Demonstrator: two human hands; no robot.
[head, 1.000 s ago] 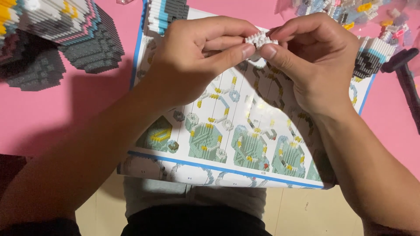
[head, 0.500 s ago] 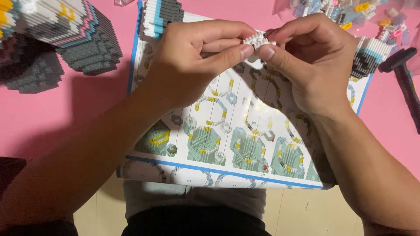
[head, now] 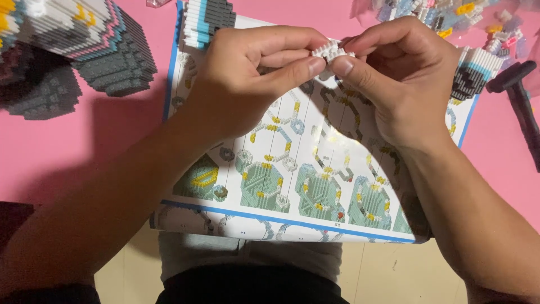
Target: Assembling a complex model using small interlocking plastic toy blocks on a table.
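- Both hands unchanged vs. 0.5 s ago; sheet sits slightly lower in view.
- L hand (head: 247, 79) + R hand (head: 405, 79): together, fingertips pinching small white brick cluster (head: 332, 52) between them, above sheet.
- Instruction sheet (head: 292, 186): rectangular, blue-bordered, green/yellow diagrams, on pink mat (head: 67, 152).
- Far L: grey layered brick model (head: 84, 39). Far R: loose bricks (head: 450, 11), dark tool (head: 520, 101).

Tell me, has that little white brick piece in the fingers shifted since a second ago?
No. The small white brick piece sits pinched between the left hand and right hand, at the same spot above the instruction sheet as before.
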